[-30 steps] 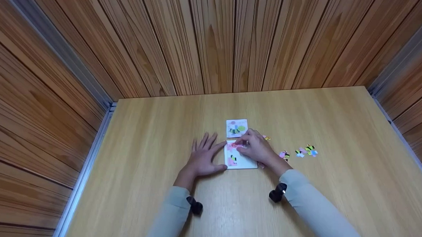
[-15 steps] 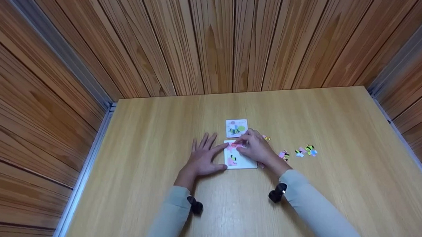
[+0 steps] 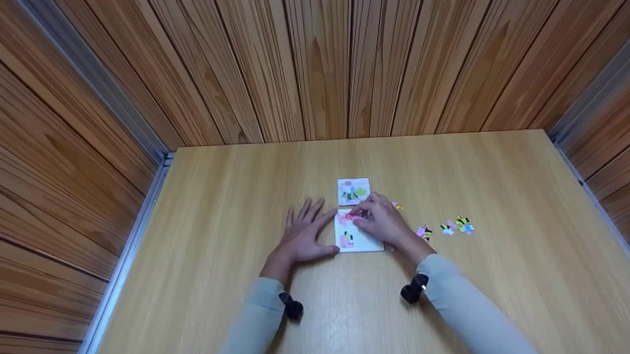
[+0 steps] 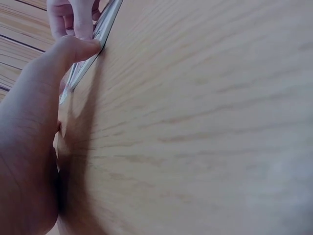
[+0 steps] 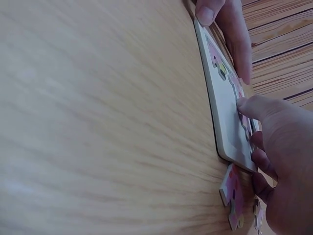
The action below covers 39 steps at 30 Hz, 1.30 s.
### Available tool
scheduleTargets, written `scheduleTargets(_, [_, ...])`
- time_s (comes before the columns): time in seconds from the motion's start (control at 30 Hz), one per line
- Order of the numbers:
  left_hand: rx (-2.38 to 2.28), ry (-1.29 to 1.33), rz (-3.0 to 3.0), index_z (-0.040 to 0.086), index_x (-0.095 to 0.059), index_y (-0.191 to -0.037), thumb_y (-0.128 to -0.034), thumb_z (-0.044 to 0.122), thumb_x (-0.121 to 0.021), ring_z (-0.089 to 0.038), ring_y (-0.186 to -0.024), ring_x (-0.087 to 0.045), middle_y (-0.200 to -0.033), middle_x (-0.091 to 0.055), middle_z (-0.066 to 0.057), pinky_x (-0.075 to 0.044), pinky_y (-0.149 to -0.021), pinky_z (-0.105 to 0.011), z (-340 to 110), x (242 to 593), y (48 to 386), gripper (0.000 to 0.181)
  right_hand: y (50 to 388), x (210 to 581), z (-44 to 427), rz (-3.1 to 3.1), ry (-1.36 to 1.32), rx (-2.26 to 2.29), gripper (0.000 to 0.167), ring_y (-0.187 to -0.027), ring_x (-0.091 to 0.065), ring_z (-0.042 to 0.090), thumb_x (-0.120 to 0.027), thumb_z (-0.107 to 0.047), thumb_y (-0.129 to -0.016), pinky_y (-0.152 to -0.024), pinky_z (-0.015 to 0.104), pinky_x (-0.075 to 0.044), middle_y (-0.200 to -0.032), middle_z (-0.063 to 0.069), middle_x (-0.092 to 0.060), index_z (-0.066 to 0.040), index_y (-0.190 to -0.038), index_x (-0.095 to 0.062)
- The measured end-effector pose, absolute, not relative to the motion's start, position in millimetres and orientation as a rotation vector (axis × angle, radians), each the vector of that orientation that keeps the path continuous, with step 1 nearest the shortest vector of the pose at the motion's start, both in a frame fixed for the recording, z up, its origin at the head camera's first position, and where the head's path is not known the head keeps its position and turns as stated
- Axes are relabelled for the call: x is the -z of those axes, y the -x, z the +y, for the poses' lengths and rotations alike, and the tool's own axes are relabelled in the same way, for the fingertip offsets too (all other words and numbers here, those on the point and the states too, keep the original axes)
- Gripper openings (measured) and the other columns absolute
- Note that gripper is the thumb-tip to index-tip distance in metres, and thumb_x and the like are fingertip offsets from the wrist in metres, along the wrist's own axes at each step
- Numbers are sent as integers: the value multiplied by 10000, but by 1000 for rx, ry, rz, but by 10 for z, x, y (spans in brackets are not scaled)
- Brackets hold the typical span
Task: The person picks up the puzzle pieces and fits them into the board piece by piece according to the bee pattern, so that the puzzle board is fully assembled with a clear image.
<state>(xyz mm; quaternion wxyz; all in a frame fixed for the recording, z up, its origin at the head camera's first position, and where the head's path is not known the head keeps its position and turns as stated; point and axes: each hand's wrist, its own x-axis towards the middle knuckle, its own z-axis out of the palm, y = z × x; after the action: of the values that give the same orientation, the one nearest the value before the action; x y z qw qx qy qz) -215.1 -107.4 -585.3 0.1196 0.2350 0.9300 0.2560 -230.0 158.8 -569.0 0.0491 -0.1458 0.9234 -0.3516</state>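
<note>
Gently, I'd press evenly: the left hand (image 3: 304,239), fingers spread, steadies the tray (image 3: 368,244) at nine o'clock, while the right hand (image 3: 384,223) seems to pinch a pink piece (image 3: 348,216) near the tray's twelve-o'clock edge; squaring it before pushing flat should help.

My left hand (image 3: 306,237) at left edge of puzzle tray (image 3: 367,242), my right hand (image 3: 383,222) over it. Picture card (image 3: 354,191) just behind tray. Loose pieces (image 3: 462,222) on table (image 3: 232,201), right of tray.
</note>
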Motion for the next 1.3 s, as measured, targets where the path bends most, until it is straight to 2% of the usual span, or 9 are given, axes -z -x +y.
scheduleTargets(0.27, [-741,-686,2724,381,-409,-1749,-909,754,-699,-445,-1801,-8,-1928,-154,-81,69,-1392,-781,-1077,5852,2147,964,2279,5668,1584,2792,423,1075,205,-1164,-594,273,-809,-197,-1046,-993,412,-453,-1260,102,-664,-173,-1244,-855])
scheduleTargets(0.63, [-780,-718,2735,376,-490,-1707,-929,746,-666,-490,-1789,-44,-1916,-182,-135,57,-1375,-814,-1072,5878,2143,880,2280,5677,1584,2795,416,1069,206,-1172,-592,281,-809,-199,-1045,-1001,426,-463,-1267,110,-656,-167,-1243,-855])
scheduleTargets(0.87, [-739,-675,2757,389,-490,-1705,-1006,741,-615,-459,-1799,-33,-1922,-177,-96,25,-1384,-809,-1035,5844,2128,792,2294,5686,1591,2806,441,1054,210,-1168,-598,284,-799,-195,-1051,-988,428,-475,-1261,117,-659,-153,-1251,-848])
scheduleTargets(1.07, [-700,-647,2772,396,-499,-1696,-991,766,-635,-468,-1796,-54,-1921,-189,-91,-22,-1378,-828,-1010,5834,2136,808,2300,5679,1591,2814,453,1052,195,-1141,-583,281,-804,-189,-1045,-958,395,-444,-1236,116,-658,-150,-1230,-852])
scheduleTargets(1.3, [-702,-637,2766,405,-491,-1700,-984,779,-631,-458,-1799,-34,-1925,-169,-80,1,-1383,-815,-1007,5829,2131,821,2292,5685,1593,2802,440,1076,180,-1153,-583,277,-806,-194,-1045,-973,395,-442,-1234,104,-653,-163,-1216,-854])
